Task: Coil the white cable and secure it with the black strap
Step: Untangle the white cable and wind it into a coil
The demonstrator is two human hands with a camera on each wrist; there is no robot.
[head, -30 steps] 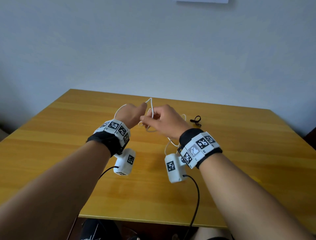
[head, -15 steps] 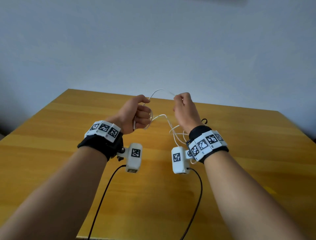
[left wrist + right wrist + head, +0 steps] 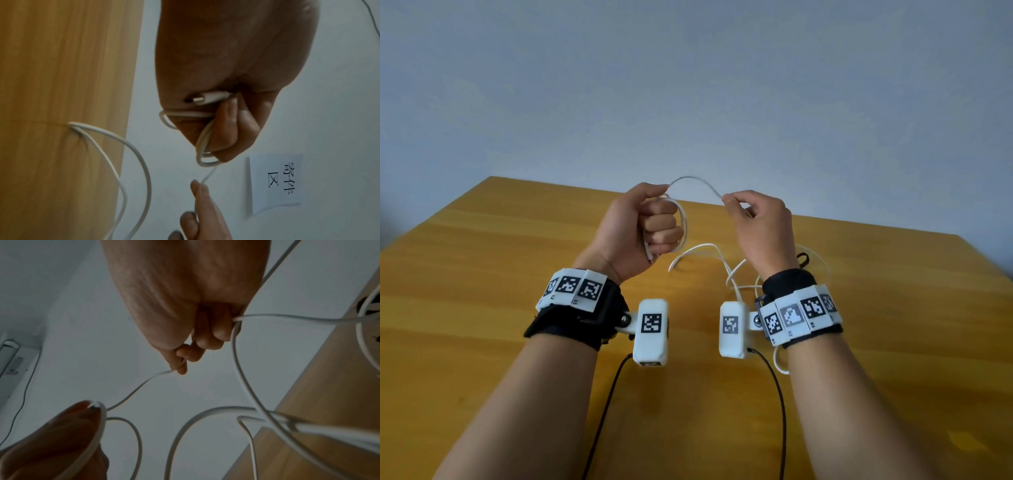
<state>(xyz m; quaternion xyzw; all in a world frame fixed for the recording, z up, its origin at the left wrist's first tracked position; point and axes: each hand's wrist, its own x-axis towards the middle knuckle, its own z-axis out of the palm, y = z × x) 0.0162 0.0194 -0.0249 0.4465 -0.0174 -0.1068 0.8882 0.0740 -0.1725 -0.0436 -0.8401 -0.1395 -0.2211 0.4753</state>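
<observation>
- Nearest the camera, loose slack of the white cable [image 3: 734,278] hangs from the raised hands and trails on the desk [image 3: 482,274] on the near side of the right hand
- The left hand [image 3: 635,228] is fisted above the desk, its fingers [image 3: 228,125] clamped on a few finished loops, with the cable's plug end [image 3: 207,98] tucked against the palm
- The right hand [image 3: 760,226], just beside the left and level with it, has thumb and forefinger pinched together on the cable; a short arc of it bridges the gap between the two hands, and its other fingers [image 3: 218,331] curl round a further run
- Judged from this, coiling is early: a few turns are gathered and most of the length is still free
- The next move seems to call for the right hand to carry its pinched stretch over to the left fist, lay on another loop of matching size, then slide back along the slack without letting it kink
- The black strap [image 3: 803,259] lies on the desk just beyond the right wrist, untouched, near the trailing slack
- The desk is a yellow wood-grain top, bare beyond the hands
- Behind its far edge stands a plain pale wall; the left wrist view shows a paper notice [image 3: 277,181] with printed characters on it
</observation>
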